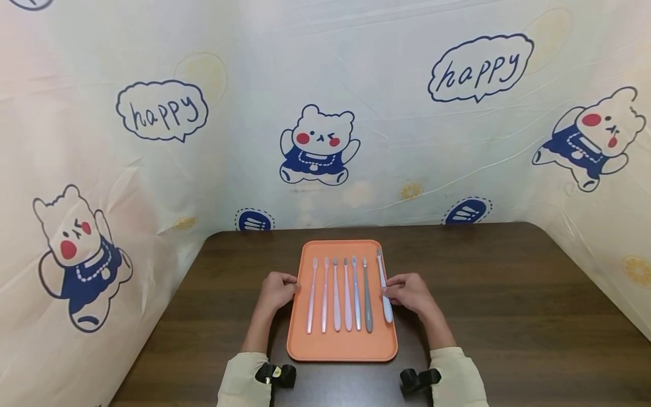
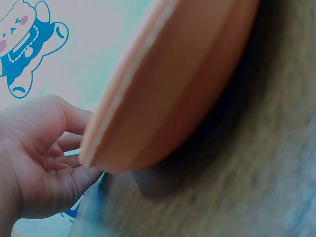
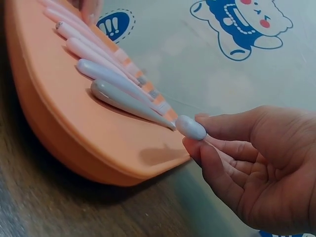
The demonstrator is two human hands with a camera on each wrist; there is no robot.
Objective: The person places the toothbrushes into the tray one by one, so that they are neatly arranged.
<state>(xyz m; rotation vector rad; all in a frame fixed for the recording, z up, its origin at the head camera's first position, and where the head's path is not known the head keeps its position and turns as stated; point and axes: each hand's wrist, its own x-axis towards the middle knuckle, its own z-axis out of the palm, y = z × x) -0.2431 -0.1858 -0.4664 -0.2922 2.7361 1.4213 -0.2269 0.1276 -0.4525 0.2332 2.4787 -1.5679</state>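
An orange tray [image 1: 342,348] lies on the table with a row of toothbrushes on it. From the left, several pink toothbrushes [image 1: 324,316] come first, followed by a blue toothbrush [image 1: 357,311] and a grey toothbrush [image 1: 368,316], handles toward me. My left hand [image 1: 278,289] pinches the tray's left rim between thumb and fingers. At the right rim, my right hand [image 1: 411,291] holds a pale blue toothbrush [image 1: 387,312] between thumb and fingertips. In the right wrist view this toothbrush's rounded handle end [image 3: 191,128] points at the camera, above the tray's surface.
The dark wooden table [image 1: 508,316] extends on both sides of the tray. A pale curtain [image 1: 396,147] printed with cartoon bears hangs behind it and along the sides. Black wrist devices [image 1: 419,380] sit at both cream sleeves [image 1: 458,377].
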